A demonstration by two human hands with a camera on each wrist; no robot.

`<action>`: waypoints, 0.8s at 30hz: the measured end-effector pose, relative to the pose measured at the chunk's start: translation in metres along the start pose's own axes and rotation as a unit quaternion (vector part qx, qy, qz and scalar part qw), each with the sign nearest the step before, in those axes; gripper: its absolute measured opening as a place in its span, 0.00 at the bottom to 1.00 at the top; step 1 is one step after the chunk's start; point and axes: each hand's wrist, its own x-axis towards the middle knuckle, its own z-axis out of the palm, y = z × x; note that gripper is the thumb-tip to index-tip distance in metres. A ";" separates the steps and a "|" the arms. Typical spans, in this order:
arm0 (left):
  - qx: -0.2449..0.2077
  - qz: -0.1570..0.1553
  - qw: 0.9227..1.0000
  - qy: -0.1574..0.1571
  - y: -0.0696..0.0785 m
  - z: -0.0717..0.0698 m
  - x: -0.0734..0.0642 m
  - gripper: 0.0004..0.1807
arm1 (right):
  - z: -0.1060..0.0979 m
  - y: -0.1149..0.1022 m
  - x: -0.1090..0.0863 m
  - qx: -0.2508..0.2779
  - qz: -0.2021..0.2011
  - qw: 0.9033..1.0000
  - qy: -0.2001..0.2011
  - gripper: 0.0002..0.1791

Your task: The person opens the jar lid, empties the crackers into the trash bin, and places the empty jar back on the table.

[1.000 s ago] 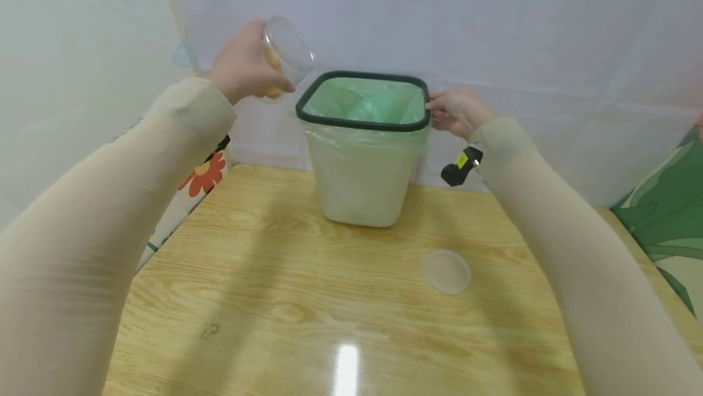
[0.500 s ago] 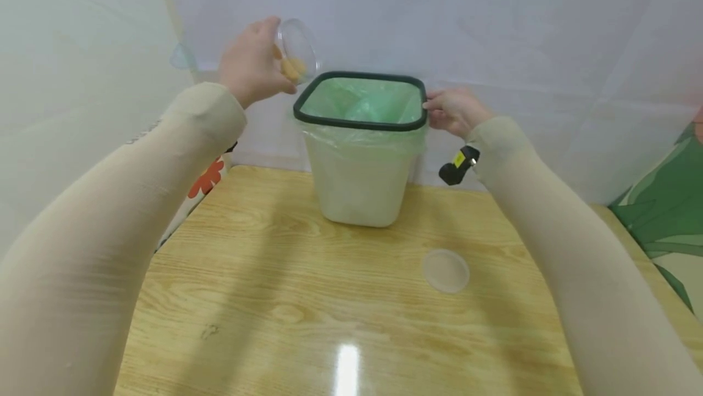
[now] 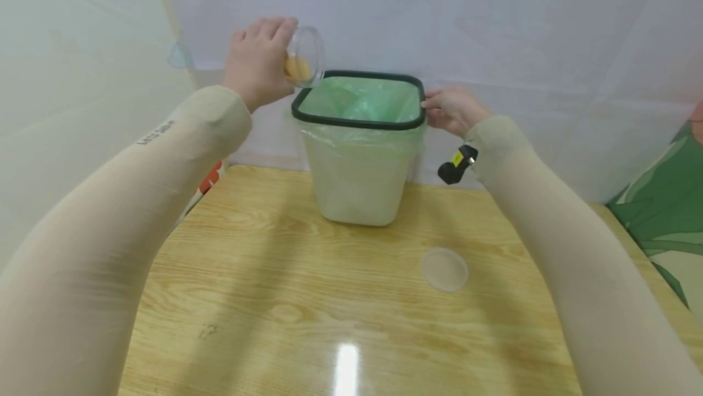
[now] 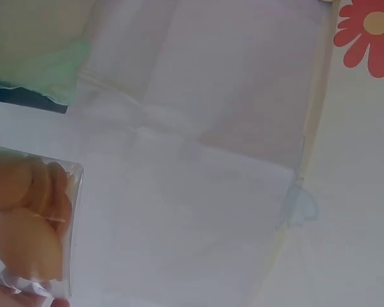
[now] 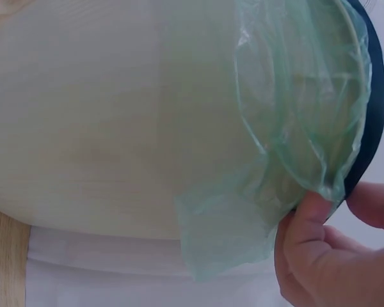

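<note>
My left hand (image 3: 257, 61) grips a clear plastic container (image 3: 314, 48) tipped on its side, its mouth facing right at the left edge of the trash bin (image 3: 359, 182). Round, flat orange-yellow pieces (image 3: 297, 70) lie inside it; the left wrist view shows several of these pieces (image 4: 29, 240) stacked against the clear wall. The bin is off-white, with a black rim ring (image 3: 357, 124) over a green plastic bag (image 3: 329, 100). My right hand (image 3: 457, 110) pinches the rim at the bin's right side, thumb and fingers on the ring and bag edge in the right wrist view.
A round translucent lid (image 3: 445, 270) lies flat on the wooden table (image 3: 285, 323), to the right in front of the bin. Behind the bin hangs a pale cloth (image 3: 522, 30). Printed green leaves (image 3: 667, 213) cover the fabric at right.
My left hand has moved right toward the bin and turned the container further over, so its mouth now faces right by the rim. My right hand stays on the rim.
</note>
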 end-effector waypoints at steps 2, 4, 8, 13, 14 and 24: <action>0.012 0.007 1.000 0.002 0.000 0.001 0.001 0.54 | 0.000 0.000 -0.001 -0.001 0.000 1.000 -0.005 0.30; 0.021 0.010 1.000 0.000 0.000 0.002 0.001 0.54 | 0.000 0.000 -0.002 -0.001 0.000 1.000 -0.009 0.30; 0.036 0.014 0.999 -0.004 0.000 0.004 0.002 0.53 | 0.000 0.000 -0.004 0.002 -0.001 1.000 -0.014 0.31; 0.050 0.017 0.999 -0.012 0.003 0.004 0.004 0.52 | 0.000 0.000 -0.004 0.005 -0.002 1.000 -0.011 0.30; 0.053 0.016 0.998 -0.015 0.004 0.004 0.004 0.51 | 0.000 0.000 -0.004 0.003 -0.003 1.000 -0.009 0.30; 0.070 0.000 0.997 -0.032 0.014 0.009 0.014 0.51 | 0.001 0.002 -0.003 -0.006 -0.011 1.000 -0.003 0.30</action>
